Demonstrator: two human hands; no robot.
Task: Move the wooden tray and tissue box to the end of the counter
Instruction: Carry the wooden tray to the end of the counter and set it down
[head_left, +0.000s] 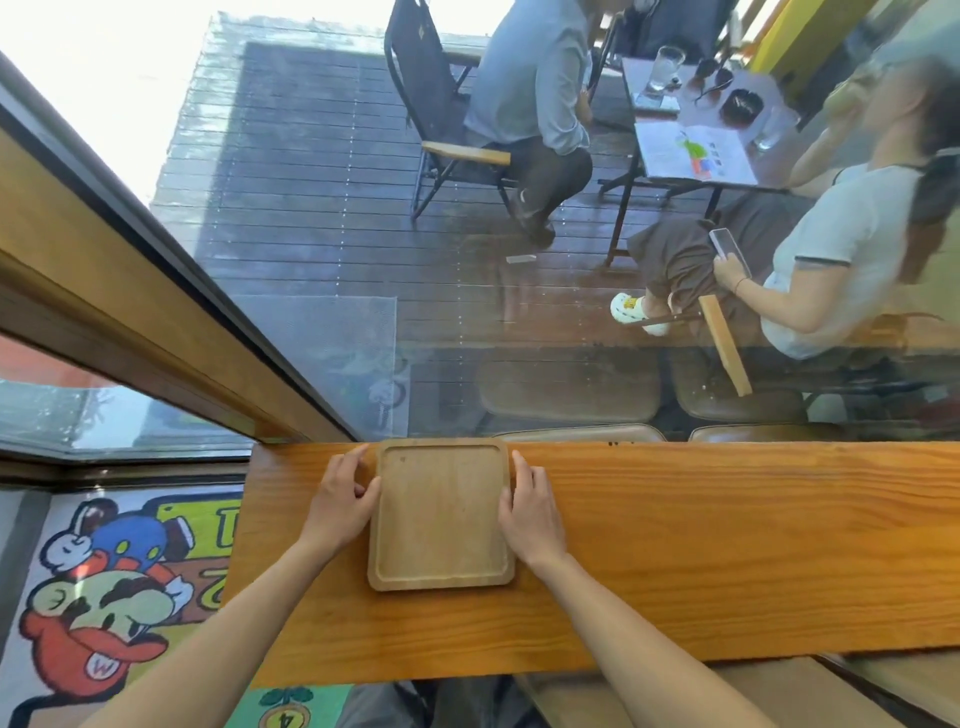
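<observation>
A square wooden tray (440, 514) with a raised rim lies flat on the orange wooden counter (701, 545), close to the counter's left end and touching the window at its far edge. My left hand (340, 499) rests against the tray's left rim, thumb on the edge and fingers spread. My right hand (531, 506) presses against the tray's right rim, fingers pointing forward. Both hands flank the tray at its upper half. The tray holds nothing. No tissue box is in view.
A glass window (363, 260) stands along the counter's far edge, with two seated people, chairs and a small table outside. The counter's left end (244, 545) drops off to a cartoon floor mat (114, 587). Bench seats sit below the counter's near edge.
</observation>
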